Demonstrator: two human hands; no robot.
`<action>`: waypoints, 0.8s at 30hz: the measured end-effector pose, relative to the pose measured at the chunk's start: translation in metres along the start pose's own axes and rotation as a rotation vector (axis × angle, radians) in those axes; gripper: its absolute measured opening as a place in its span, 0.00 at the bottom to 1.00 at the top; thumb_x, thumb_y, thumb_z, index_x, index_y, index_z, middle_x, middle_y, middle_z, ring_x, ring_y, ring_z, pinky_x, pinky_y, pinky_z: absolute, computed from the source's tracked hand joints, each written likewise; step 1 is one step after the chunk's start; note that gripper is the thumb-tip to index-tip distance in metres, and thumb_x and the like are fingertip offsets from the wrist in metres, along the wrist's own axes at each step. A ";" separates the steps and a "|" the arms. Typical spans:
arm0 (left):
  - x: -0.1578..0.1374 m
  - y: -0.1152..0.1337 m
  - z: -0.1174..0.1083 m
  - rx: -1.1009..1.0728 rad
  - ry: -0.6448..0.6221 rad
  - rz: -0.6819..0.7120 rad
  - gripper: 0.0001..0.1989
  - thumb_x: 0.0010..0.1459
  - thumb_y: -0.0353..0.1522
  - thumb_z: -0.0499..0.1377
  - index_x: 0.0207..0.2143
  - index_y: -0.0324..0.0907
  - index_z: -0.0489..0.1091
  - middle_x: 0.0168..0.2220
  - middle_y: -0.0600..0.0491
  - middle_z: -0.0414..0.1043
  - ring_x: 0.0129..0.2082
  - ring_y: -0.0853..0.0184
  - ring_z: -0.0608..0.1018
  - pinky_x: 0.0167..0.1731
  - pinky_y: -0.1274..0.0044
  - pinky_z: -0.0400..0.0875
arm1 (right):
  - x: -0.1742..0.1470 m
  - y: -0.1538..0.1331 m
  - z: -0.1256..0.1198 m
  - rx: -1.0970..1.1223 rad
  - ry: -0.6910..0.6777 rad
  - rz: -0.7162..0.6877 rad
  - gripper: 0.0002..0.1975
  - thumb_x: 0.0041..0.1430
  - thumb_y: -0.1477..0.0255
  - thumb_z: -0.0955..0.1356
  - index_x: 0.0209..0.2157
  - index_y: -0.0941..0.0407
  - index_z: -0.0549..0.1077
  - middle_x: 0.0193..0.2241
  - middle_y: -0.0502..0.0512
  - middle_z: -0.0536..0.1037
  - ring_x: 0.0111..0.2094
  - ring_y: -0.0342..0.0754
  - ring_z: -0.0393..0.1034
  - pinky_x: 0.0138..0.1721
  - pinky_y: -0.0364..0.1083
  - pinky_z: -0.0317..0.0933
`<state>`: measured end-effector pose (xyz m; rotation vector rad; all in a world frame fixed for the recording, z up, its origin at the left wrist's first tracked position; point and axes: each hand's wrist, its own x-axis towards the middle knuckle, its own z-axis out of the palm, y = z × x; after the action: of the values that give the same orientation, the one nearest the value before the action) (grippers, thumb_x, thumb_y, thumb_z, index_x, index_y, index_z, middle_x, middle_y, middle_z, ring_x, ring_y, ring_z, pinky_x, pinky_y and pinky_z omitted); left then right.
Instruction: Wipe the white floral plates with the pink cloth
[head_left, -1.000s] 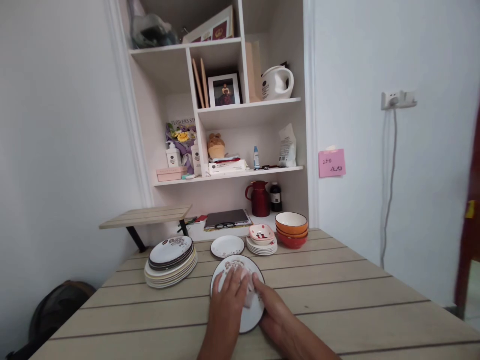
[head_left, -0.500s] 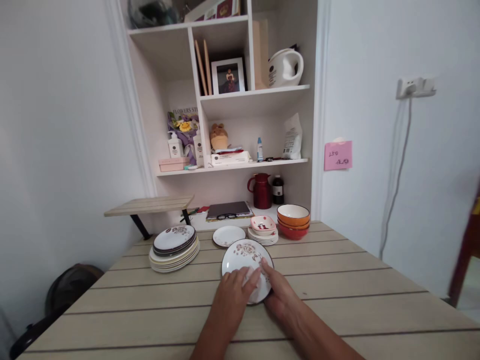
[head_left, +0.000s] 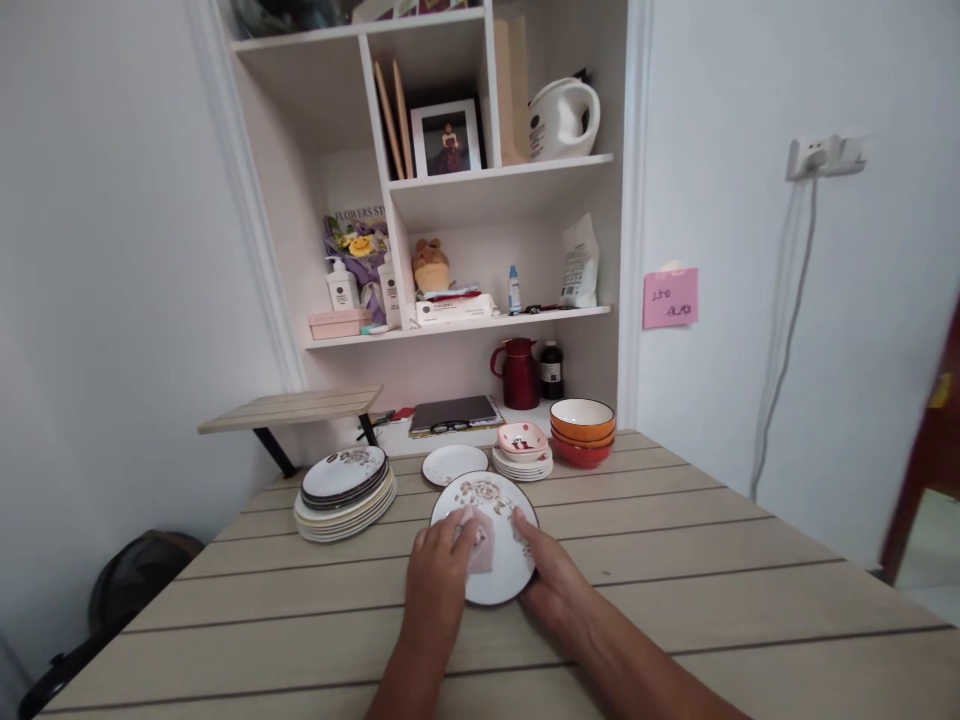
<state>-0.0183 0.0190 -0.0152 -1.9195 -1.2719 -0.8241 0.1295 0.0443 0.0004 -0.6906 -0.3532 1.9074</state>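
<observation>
In the lower middle of the frame, a flower-patterned plate [head_left: 510,560] is held above the wooden surface [head_left: 697,590]. The fingers of the right hand [head_left: 551,580] grip its right edge, thumb on top. The left hand [head_left: 440,565] has its fingers closed on a pale pink cloth [head_left: 482,555], against the plate's face. Stacked plates [head_left: 345,495] stand at centre left; bowls [head_left: 583,435] stand right of centre.

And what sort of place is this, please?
Most likely a room in a home: there is a slatted table with stacked plates, and wall shelves holding personal things such as a framed picture and a plush toy.
</observation>
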 end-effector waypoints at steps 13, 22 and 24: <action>0.003 0.017 -0.005 -0.169 0.015 0.296 0.15 0.61 0.26 0.51 0.49 0.43 0.69 0.49 0.48 0.73 0.47 0.64 0.74 0.46 0.70 0.69 | -0.003 -0.002 -0.002 -0.044 -0.074 0.069 0.20 0.58 0.63 0.67 0.43 0.66 0.72 0.33 0.63 0.81 0.33 0.51 0.76 0.42 0.49 0.67; 0.002 -0.004 -0.005 0.007 0.069 -0.068 0.15 0.59 0.26 0.54 0.46 0.49 0.72 0.49 0.48 0.71 0.49 0.58 0.71 0.48 0.64 0.65 | -0.003 0.012 -0.001 -0.125 -0.088 0.078 0.23 0.57 0.63 0.67 0.47 0.67 0.72 0.33 0.65 0.82 0.35 0.54 0.77 0.44 0.51 0.66; 0.002 -0.005 -0.003 0.044 0.049 -0.095 0.16 0.58 0.26 0.55 0.46 0.50 0.72 0.50 0.47 0.70 0.49 0.57 0.71 0.46 0.64 0.66 | 0.001 0.008 -0.003 -0.070 -0.087 0.091 0.23 0.57 0.63 0.67 0.48 0.67 0.71 0.33 0.65 0.82 0.36 0.55 0.77 0.45 0.52 0.66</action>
<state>-0.0228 0.0187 -0.0111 -1.8049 -1.3491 -0.8782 0.1254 0.0414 -0.0059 -0.6809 -0.4526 2.0236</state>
